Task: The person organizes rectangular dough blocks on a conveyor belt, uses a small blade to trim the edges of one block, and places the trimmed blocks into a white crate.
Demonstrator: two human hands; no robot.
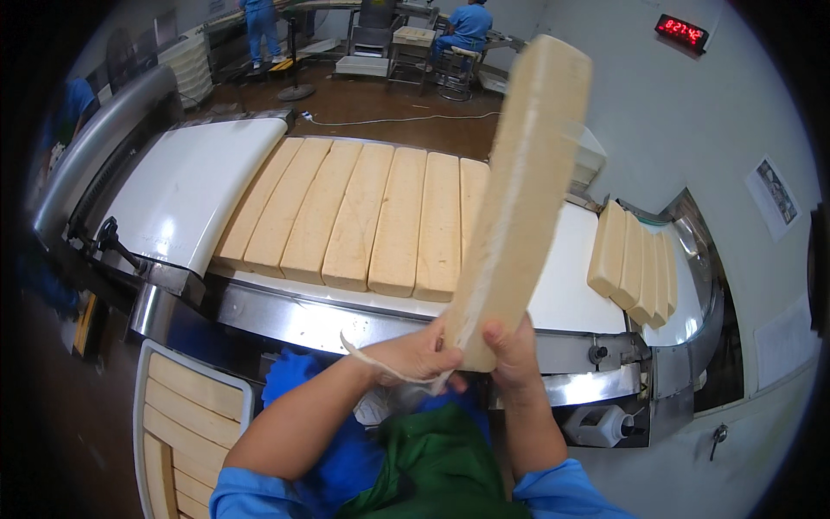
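Observation:
A long cream-coloured block (528, 194) with rounded edges stands tilted up in front of me, its top leaning to the right. My left hand (415, 353) grips its lower end from the left, thumb on the near face. On the other side of that end, my right hand (517, 353) holds it too. A thin pale strip (382, 368) trails along my left hand and wrist; where its end is held I cannot tell. Behind the raised block, several similar blocks (347, 217) lie side by side on a white conveyor belt (567, 276), and it hides part of the row.
More blocks (629, 263) lie on the belt's curved right end. A grey-rimmed tray (248, 396) of blocks stands low at left. A white jug (600, 425) sits under the conveyor at right. A raised white belt section (188, 181) adjoins the row. People (468, 29) work farther back.

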